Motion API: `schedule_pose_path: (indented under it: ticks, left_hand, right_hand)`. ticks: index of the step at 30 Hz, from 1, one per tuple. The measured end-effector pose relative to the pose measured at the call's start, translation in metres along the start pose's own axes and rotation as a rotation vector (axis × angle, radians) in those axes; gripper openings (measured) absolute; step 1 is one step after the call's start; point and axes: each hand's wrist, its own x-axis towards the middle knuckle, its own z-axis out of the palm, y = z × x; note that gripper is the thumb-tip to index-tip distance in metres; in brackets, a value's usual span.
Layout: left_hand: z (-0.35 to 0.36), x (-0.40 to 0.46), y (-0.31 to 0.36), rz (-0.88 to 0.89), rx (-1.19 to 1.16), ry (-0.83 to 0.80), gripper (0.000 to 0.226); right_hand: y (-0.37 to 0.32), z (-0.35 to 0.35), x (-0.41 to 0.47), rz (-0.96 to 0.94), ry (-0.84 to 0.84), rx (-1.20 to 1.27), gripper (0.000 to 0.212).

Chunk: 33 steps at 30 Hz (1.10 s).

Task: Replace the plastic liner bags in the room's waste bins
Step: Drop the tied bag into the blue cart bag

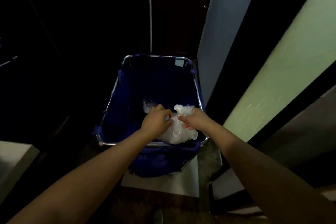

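Hands: while over the blue cart (116, 96), your left hand (156, 121) and right hand (194, 119) both pinch the clear bag (179, 132).
Fingers: curled tight on plastic.

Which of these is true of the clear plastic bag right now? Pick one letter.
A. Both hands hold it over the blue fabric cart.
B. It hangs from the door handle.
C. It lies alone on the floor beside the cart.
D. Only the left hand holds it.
A: the left hand and right hand both pinch the crumpled clear plastic bag above the open blue fabric cart with the metal frame.
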Motion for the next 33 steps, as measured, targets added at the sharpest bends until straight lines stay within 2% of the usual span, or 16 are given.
schedule_pose_path:
  ticks: [7,11,14,17,21,23,26,33]
  left_hand:
    - [0.028,0.071,-0.027,-0.042,-0.017,-0.055,0.017]
    - [0.043,0.100,-0.025,-0.052,-0.049,-0.082,0.017]
    - [0.064,0.116,-0.009,-0.004,-0.099,-0.140,0.012]
    - [0.085,0.119,0.025,0.035,-0.132,-0.213,0.007]
    - [0.120,0.103,0.084,0.125,-0.210,-0.282,0.009]
    - [0.138,0.085,0.120,0.159,-0.261,-0.337,0.010]
    - [0.160,0.047,0.179,0.216,-0.310,-0.429,0.009]
    - [0.208,-0.078,0.331,0.378,-0.408,-0.588,0.008]
  right_hand:
    - [0.010,-0.014,0.077,0.026,-0.027,0.004,0.026]
    - [0.029,-0.033,0.094,0.087,0.006,0.015,0.053]
    - [0.056,-0.049,0.087,0.143,0.057,-0.005,0.053]
    - [0.083,-0.066,0.061,0.183,0.098,0.045,0.042]
    - [0.122,-0.088,0.008,0.221,0.154,0.151,0.001]
    - [0.145,-0.099,-0.026,0.257,0.177,0.189,0.003]
    - [0.184,-0.117,-0.086,0.282,0.248,0.249,0.021]
    - [0.277,-0.160,-0.251,0.389,0.367,0.326,0.015]
